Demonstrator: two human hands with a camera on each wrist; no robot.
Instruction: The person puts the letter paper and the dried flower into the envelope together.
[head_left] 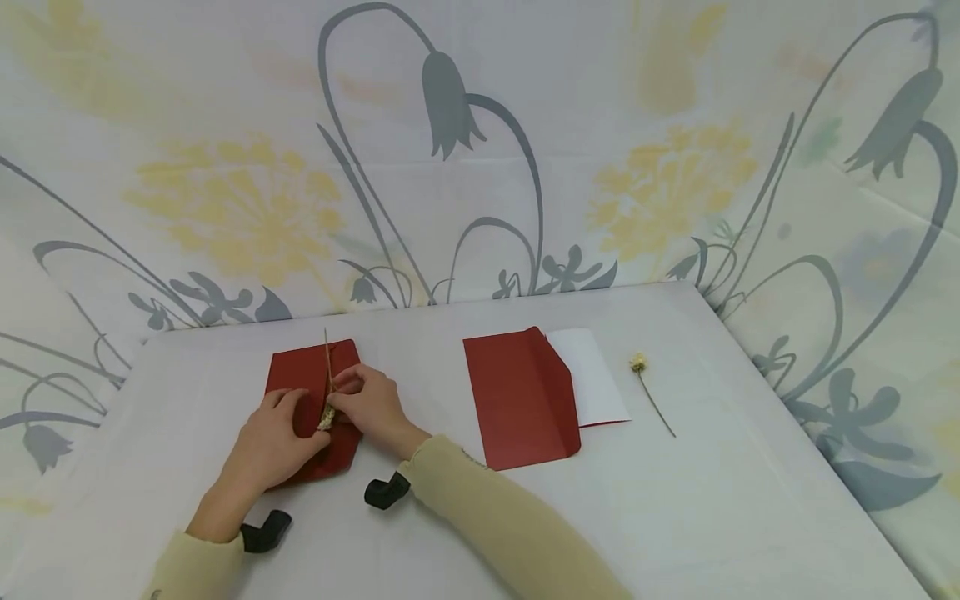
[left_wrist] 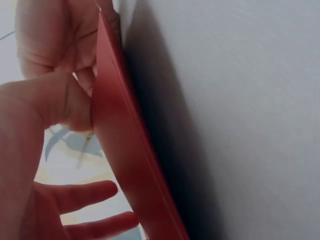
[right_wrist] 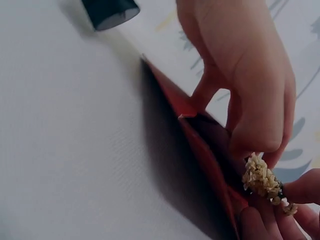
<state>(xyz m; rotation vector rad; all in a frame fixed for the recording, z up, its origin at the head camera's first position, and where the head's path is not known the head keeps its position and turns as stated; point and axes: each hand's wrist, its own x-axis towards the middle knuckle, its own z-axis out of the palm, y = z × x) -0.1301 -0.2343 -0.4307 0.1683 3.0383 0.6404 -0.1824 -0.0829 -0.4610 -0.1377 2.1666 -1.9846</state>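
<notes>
In the head view, a red envelope (head_left: 303, 367) lies on the left side of the table. A dried flower (head_left: 327, 415) rests over it, its pale head toward the person and its stem pointing away. My right hand (head_left: 378, 408) pinches this flower near its head. My left hand (head_left: 266, 437) rests on the envelope, fingers spread and thumb beside the flower head. In the right wrist view, the flower head (right_wrist: 262, 180) shows between both hands, and a dark gap parts two layers of the envelope (right_wrist: 207, 155). The left wrist view shows the left thumb touching the envelope's edge (left_wrist: 122, 130).
To the right lies a second red envelope (head_left: 510, 400) with a white card (head_left: 588, 375) beside its flap. Another dried flower (head_left: 638, 364) lies further right. Flower-patterned cloth (head_left: 480, 192) hangs behind the white table (head_left: 720, 500). Black wrist devices (head_left: 266, 532) sit near both hands.
</notes>
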